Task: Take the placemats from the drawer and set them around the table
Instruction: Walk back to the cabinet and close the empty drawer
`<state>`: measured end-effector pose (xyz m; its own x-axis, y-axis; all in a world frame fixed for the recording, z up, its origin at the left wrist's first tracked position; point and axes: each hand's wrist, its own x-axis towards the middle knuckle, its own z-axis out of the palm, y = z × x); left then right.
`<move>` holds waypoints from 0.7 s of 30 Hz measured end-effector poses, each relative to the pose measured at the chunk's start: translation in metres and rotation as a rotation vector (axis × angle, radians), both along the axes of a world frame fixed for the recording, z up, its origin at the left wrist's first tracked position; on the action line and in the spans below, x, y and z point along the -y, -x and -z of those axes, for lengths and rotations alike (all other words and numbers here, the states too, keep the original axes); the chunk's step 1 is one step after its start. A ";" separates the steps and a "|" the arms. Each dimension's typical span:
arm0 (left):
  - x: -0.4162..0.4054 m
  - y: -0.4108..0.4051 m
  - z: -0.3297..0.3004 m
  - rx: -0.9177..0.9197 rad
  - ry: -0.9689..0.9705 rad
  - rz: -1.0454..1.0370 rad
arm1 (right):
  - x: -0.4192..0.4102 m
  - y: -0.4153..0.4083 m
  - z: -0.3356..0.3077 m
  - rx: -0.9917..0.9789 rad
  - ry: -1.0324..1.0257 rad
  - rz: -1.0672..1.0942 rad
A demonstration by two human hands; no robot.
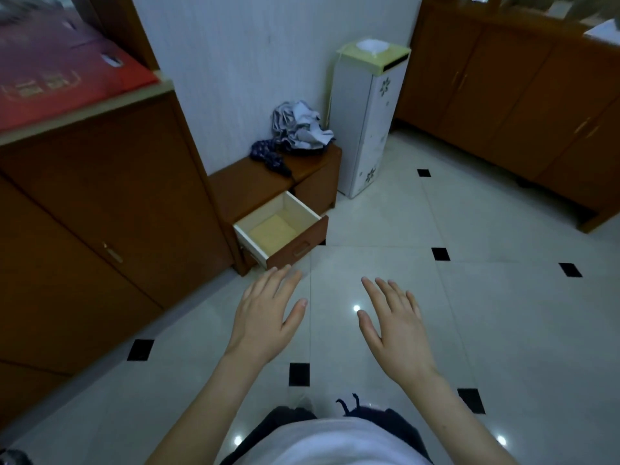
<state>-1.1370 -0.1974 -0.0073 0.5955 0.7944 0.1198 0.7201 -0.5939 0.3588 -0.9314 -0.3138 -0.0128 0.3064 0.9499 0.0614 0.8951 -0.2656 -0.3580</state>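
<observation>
Hovering w/ fingers spread, holding nothing, both hands — left hand (265, 318) near drawer (303, 241) front edge, right hand (396, 325) over floor tiles (503, 313).

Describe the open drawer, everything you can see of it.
The drawer is pulled out from a low brown wooden cabinet against the wall. Its front is brown wood with a recessed handle; its inner walls look white or cream. A flat yellowish layer lies on its bottom, perhaps a placemat or a liner; I cannot tell which. Neither hand touches it: the left hand hovers nearest, fingers straight.
</observation>
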 end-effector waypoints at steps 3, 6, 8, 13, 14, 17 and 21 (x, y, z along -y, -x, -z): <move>-0.045 -0.020 -0.006 0.006 -0.019 -0.007 | -0.049 -0.022 -0.004 0.000 -0.023 -0.010; -0.078 -0.041 -0.004 -0.002 -0.006 -0.036 | -0.093 -0.045 -0.003 0.007 -0.005 -0.041; -0.095 -0.056 0.004 -0.016 0.015 -0.066 | -0.121 -0.064 0.003 -0.014 0.004 -0.075; -0.134 -0.103 0.025 -0.020 0.050 -0.204 | -0.196 -0.124 0.019 -0.038 0.016 -0.216; -0.142 -0.115 0.027 -0.023 0.051 -0.241 | -0.213 -0.139 0.020 -0.037 0.020 -0.252; -0.167 -0.154 0.029 -0.004 0.068 -0.371 | -0.264 -0.181 0.019 -0.025 0.048 -0.370; -0.192 -0.201 0.025 0.032 0.078 -0.527 | -0.323 -0.227 0.008 -0.010 0.058 -0.528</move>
<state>-0.9355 -0.0054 -0.0323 0.1104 0.9921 0.0600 0.9016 -0.1254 0.4140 -0.7045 0.0092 -0.0211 -0.2137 0.9769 0.0039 0.9090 0.2004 -0.3654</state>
